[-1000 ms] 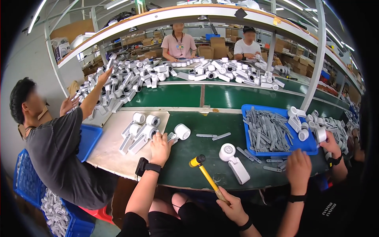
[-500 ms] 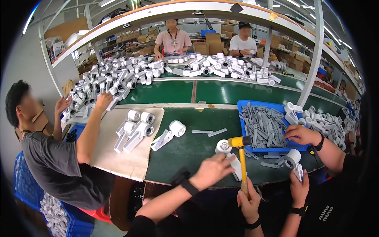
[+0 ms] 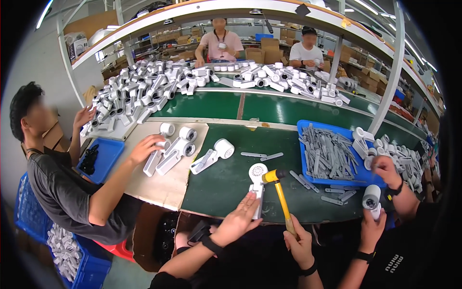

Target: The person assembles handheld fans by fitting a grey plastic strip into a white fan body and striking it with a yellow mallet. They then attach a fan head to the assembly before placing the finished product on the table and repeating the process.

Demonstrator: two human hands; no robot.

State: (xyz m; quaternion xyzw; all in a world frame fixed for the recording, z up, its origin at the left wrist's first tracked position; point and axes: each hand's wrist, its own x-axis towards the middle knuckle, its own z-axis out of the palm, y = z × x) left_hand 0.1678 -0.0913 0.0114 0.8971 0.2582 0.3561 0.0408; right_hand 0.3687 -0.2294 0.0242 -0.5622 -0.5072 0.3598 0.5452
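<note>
My left hand [image 3: 237, 220] lies across the handle of a white handheld fan [image 3: 258, 173], its fingers closed over it. The fan rests on the green table with its round slotted head pointing away from me. In my right hand [image 3: 301, 244] is a mallet [image 3: 282, 200] with a yellow shaft, a yellow head and a dark striking face. The mallet's head hovers just right of the fan's neck; whether they touch I cannot tell. Left of that fan lies another white fan [image 3: 211, 156] with a loose grey strip on its handle. Two grey strips [image 3: 262, 156] lie beyond.
A blue tray [image 3: 304, 153] of grey strips stands on the right, with more strips beside it. There, a co-worker's hands [image 3: 373, 229] hold another fan. On the left, another co-worker [image 3: 67, 178] reaches to fans on a cardboard sheet [image 3: 159, 190]. Fans pile up [image 3: 149, 89] at the back.
My left hand has come down onto the fan, which now lies straighter, further left. The mallet has tilted left. The left co-worker's hand has moved from the pile to fans on the cardboard.
</note>
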